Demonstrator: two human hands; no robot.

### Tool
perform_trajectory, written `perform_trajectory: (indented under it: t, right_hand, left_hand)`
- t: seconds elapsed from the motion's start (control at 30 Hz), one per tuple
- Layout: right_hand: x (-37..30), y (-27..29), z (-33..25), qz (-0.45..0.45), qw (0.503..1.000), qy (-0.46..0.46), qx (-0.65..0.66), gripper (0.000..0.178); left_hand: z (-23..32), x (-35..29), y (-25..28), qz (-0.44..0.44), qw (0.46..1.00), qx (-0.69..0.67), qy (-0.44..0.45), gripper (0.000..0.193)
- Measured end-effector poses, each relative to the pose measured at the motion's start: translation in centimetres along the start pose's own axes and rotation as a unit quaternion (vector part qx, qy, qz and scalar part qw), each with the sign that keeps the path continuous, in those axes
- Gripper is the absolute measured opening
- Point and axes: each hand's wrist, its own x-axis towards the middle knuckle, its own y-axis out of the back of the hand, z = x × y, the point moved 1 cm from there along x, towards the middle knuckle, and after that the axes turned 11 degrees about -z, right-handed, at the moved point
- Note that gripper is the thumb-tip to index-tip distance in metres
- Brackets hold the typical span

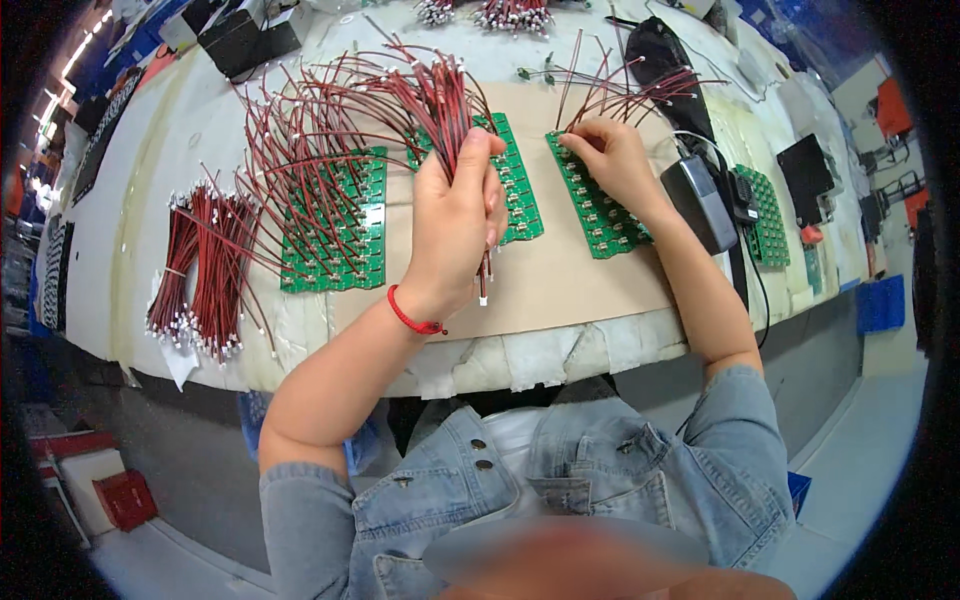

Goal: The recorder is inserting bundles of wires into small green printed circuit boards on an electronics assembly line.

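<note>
1. While the left hand point(455, 225) is closed tight around a bundle of red wires point(445, 100), the bundle stands up in the middle of the scene, over the brown sheet point(560, 285).
2. The wires look thin, light and bendy, and they fan out to the far left. I think it is best to hold them low down in a bunch, as the hand does, because the little white tips look easy to hurt.
3. The right hand point(615, 160) rests on the right green board point(595, 205). Its fingers are curled and pinch at one spot at the far end; I cannot tell if they hold a wire.
4. A middle green board point(520, 195) lies just beside the left hand. A left green board point(335, 225) already has many wires sticking up.
5. More red wires point(200, 270) lie in a heap at the far left of the surface point(120, 220).
6. A black box with a cord point(700, 200) sits close on the right, so room there is tight.
7. The near edge of the surface is just behind the wrists, with some open sheet near it.
</note>
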Motion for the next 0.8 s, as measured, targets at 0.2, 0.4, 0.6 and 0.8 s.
perform_trajectory:
  t: [0.2, 0.4, 0.6, 0.8]
  right_hand:
    - [-0.3, -0.2, -0.4, 0.028, 0.999, -0.018, -0.031, 0.02]
    - [-0.8, 0.3, -0.4, 0.018, 0.999, -0.035, -0.013, 0.02]
    - [-0.5, -0.5, 0.6, 0.055, 0.997, 0.051, -0.003, 0.017]
    - [-0.8, -0.1, 0.1, 0.051, 0.998, 0.041, 0.007, 0.019]
  left_hand:
    - [0.0, 0.1, 0.4, -0.008, 1.0, 0.011, -0.011, 0.027]
    - [0.1, 0.3, 0.2, 0.013, 1.0, 0.005, -0.013, 0.027]
    - [0.0, 0.2, 0.3, 0.008, 1.0, -0.003, -0.008, 0.023]
    - [0.1, 0.2, 0.0, 0.011, 1.0, 0.016, -0.011, 0.025]
